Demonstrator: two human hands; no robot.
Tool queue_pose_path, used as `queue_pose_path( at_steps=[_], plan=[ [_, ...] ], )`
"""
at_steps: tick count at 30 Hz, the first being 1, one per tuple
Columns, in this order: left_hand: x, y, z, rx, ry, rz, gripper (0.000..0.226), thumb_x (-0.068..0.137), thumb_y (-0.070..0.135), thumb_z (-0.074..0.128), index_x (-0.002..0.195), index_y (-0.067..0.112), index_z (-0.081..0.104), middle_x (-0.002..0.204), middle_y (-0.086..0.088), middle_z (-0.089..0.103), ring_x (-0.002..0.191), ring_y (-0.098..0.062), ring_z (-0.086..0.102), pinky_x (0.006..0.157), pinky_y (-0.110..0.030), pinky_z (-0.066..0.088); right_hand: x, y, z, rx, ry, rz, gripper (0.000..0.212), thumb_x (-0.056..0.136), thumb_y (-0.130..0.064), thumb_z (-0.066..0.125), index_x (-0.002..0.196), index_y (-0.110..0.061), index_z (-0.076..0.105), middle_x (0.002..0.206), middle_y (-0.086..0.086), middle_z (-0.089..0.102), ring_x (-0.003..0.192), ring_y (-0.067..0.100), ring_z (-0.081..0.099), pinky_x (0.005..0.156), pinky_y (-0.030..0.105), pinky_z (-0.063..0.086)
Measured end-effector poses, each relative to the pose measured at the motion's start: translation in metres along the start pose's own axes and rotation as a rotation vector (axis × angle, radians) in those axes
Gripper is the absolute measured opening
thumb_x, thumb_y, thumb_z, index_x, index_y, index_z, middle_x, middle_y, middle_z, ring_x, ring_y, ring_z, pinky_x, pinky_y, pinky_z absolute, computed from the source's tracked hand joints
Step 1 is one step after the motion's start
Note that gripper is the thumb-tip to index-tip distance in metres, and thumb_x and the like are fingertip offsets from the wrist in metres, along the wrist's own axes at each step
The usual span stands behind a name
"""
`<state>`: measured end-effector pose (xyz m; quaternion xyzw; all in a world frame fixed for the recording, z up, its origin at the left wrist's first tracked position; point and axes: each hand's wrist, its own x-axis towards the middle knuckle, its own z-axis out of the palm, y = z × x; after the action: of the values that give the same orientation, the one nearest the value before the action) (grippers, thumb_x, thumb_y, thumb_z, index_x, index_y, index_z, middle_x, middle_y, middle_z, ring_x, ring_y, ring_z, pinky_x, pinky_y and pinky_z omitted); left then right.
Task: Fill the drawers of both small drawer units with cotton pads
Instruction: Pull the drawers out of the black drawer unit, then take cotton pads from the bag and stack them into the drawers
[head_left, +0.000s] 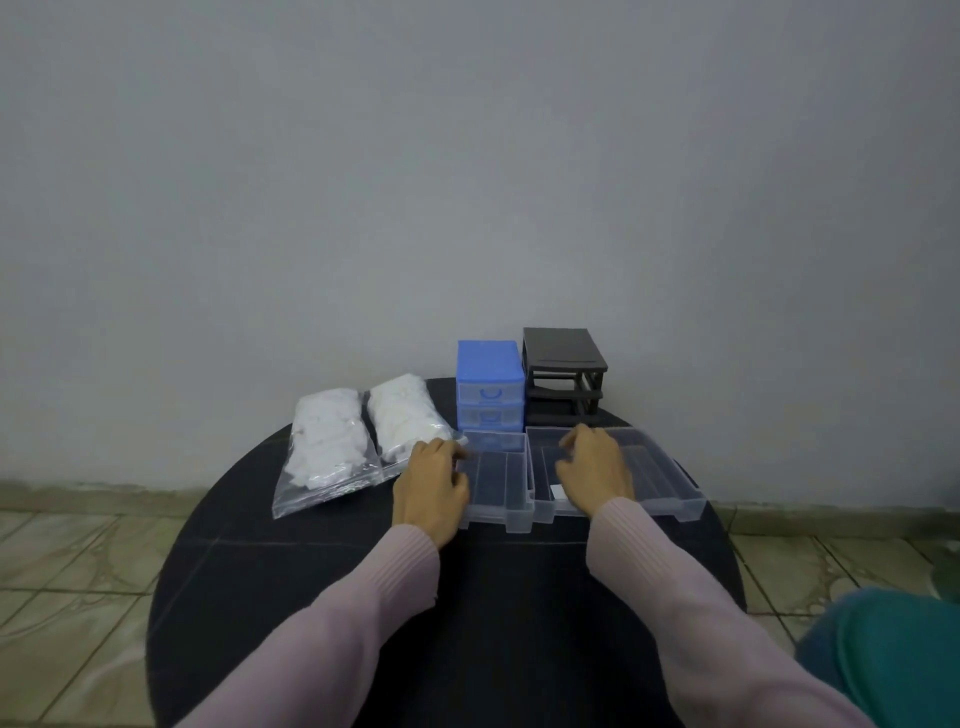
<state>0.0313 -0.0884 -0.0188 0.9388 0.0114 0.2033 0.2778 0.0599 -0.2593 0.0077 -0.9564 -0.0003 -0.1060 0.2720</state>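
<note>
Left hand (431, 486) has its fingers curled over the left wall of a clear drawer (498, 480), thumb side tucked against it, so it's gripping that edge. Right hand (597, 467) hangs over the second clear drawer (649, 475) with fingers loosely bent and a bit spread; can't tell if the tips actually touch the plastic.

Both drawers are out of their units, sitting side by side on the round black table (493, 623), touching or nearly so, long sides running near-to-far with their front lips facing the person. The right one looks wider.

Just beyond them are two small units: a blue one (489, 384) with two clear drawers still in it, and a black one (563, 374) to its right, with open slots.

Left of the blue unit are two clear bags of white cotton pads (332, 447) (408, 418), lying flat next to each other, long ways near-to-far too. Pink sleeves on both arms.
</note>
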Motion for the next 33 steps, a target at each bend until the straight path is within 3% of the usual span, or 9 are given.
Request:
queue_pose_path(
  at_steps=[4,8,11,13,15,19,24,33],
  plan=[
    [-0.001,-0.019,-0.025,-0.002,0.044,-0.062,0.026,0.09,0.008,0.049,0.111,0.017,0.062,0.113,-0.003,0.057,0.103,-0.015,0.052,0.087,-0.027,0.042,-0.007,-0.028,0.019,0.159,-0.121,-0.012,0.017,0.089,-0.004,0.053,0.105,-0.007,0.058,0.111,0.011,0.06,0.099,0.023,0.057,0.085,0.033,0.049],
    [-0.004,-0.046,-0.044,-0.019,0.074,-0.138,0.022,0.091,0.01,0.05,0.106,0.02,0.063,0.111,-0.002,0.058,0.091,-0.01,0.051,0.084,-0.024,0.042,-0.012,-0.053,0.037,0.216,-0.206,-0.048,0.017,0.089,-0.004,0.052,0.104,-0.007,0.059,0.111,0.012,0.06,0.1,0.024,0.057,0.088,0.035,0.047],
    [-0.007,-0.062,-0.055,-0.022,0.097,-0.169,0.026,0.091,0.007,0.046,0.103,0.021,0.063,0.113,-0.002,0.059,0.096,-0.011,0.049,0.081,-0.022,0.037,-0.012,-0.069,0.046,0.139,-0.162,-0.106,0.016,0.09,-0.01,0.053,0.103,-0.006,0.061,0.109,0.011,0.061,0.1,0.023,0.057,0.083,0.031,0.046],
    [-0.006,-0.071,-0.065,0.038,0.092,-0.168,0.028,0.092,0.007,0.045,0.109,0.02,0.062,0.12,-0.001,0.056,0.11,-0.014,0.046,0.087,-0.024,0.036,-0.008,-0.085,0.053,-0.007,-0.091,-0.158,0.022,0.091,-0.019,0.052,0.108,-0.007,0.058,0.114,0.01,0.058,0.107,0.024,0.052,0.089,0.035,0.043],
    [-0.005,-0.078,-0.071,0.137,0.055,-0.159,0.03,0.093,0.011,0.045,0.118,0.022,0.057,0.133,0.001,0.047,0.125,-0.016,0.037,0.1,-0.031,0.033,-0.004,-0.1,0.059,-0.163,-0.053,-0.191,0.034,0.092,-0.027,0.049,0.12,-0.008,0.051,0.124,0.01,0.049,0.118,0.025,0.042,0.099,0.039,0.035],
    [0.001,-0.095,-0.071,0.259,-0.115,-0.206,0.043,0.096,0.018,0.04,0.139,0.026,0.039,0.155,0.0,0.021,0.143,-0.019,0.013,0.115,-0.044,0.016,0.007,-0.127,0.073,-0.338,-0.07,-0.265,0.048,0.094,-0.037,0.045,0.132,-0.01,0.035,0.133,0.011,0.043,0.126,0.027,0.033,0.1,0.041,0.03],
    [0.01,-0.117,-0.067,0.146,-0.242,-0.188,0.056,0.098,0.015,0.039,0.15,0.019,0.017,0.155,-0.005,0.021,0.141,-0.023,0.021,0.115,-0.037,0.02,0.014,-0.145,0.094,-0.422,-0.182,-0.223,0.056,0.094,-0.04,0.046,0.136,-0.008,0.028,0.136,0.015,0.041,0.127,0.028,0.034,0.1,0.039,0.032],
    [0.012,-0.143,-0.082,0.092,-0.339,-0.1,0.066,0.09,-0.007,0.036,0.149,0.015,0.018,0.158,-0.002,0.009,0.144,-0.021,0.011,0.114,-0.026,0.011,0.021,-0.16,0.119,-0.457,-0.134,-0.117,0.069,0.088,-0.047,0.055,0.137,-0.01,0.024,0.138,0.02,0.038,0.129,0.031,0.03,0.1,0.039,0.033]
  ],
)
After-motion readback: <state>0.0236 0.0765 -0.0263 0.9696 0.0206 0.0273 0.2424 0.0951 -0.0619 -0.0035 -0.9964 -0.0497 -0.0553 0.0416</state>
